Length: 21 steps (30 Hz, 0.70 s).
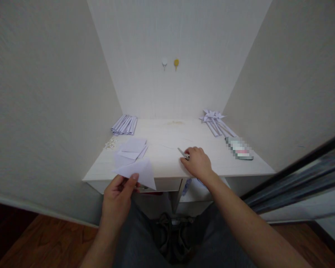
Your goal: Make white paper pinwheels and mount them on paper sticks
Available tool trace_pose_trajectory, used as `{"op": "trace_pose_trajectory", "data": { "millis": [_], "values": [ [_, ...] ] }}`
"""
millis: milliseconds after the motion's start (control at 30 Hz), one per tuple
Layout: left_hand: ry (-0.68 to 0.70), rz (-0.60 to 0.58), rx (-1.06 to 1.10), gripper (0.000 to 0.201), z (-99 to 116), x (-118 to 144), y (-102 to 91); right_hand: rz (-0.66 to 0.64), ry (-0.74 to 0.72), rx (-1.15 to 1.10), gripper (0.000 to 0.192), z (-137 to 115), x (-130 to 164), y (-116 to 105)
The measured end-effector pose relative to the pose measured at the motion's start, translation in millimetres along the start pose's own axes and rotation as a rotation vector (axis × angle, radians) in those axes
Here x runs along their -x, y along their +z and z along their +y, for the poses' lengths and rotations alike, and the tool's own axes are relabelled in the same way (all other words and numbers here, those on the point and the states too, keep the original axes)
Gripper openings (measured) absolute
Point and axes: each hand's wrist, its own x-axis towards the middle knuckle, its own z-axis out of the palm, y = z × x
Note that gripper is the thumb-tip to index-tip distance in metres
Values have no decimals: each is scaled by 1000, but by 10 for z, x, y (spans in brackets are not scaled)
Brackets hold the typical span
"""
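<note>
My left hand is closed at the front edge of the desk, thumb on top, pinching a square sheet of paper. Just beyond that sheet lies a loose stack of paper squares. Over the middle right of the desktop, my right hand is closed around what looks like a pair of scissors. Their grey blades point left and away from me, and the fingers hide most of the handles. The two hands are well apart.
Rolled paper sticks are bundled at the back left, with small white bits nearer. Paper pinwheels on sticks lie at the back right. A phone-like object, blurred out, rests at the right edge. Walls enclose the white desk.
</note>
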Motion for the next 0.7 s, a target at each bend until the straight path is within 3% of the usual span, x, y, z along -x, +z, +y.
{"op": "trace_pose_trajectory", "data": {
  "millis": [167, 367, 467, 600, 700],
  "values": [
    [-15, -71, 43, 36, 131, 23, 158, -89, 118, 14, 31, 334, 187, -75],
    [-34, -161, 84, 39, 255, 119, 314, -277, 150, 22, 24, 500, 10, -245],
    [-27, -135, 47, 45, 298, 178, 371, -340, 188, 5, 25, 568, -60, -302],
    [-38, -131, 42, 51, 331, 253, 420, -340, 234, -125, 22, 697, -77, -360],
    [4, -182, -11, 44, 377, 309, 404, -333, 246, -349, 20, 858, -3, -382]
  ]
}}
